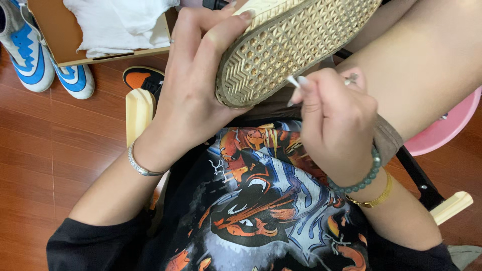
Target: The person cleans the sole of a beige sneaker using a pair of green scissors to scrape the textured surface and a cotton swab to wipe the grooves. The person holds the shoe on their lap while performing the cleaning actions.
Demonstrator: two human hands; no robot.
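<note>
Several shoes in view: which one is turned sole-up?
The shoe gripped in the left hand, its tan waffle-patterned sole facing the camera. The blue-and-white pair and the orange-and-black shoe lie on the floor.

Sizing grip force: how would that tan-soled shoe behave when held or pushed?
The shoe probably resists slipping: its sole is deeply textured. It seems light, since the left hand alone grips its end. Likely semi-stiff; the sole shows no sag.
</note>
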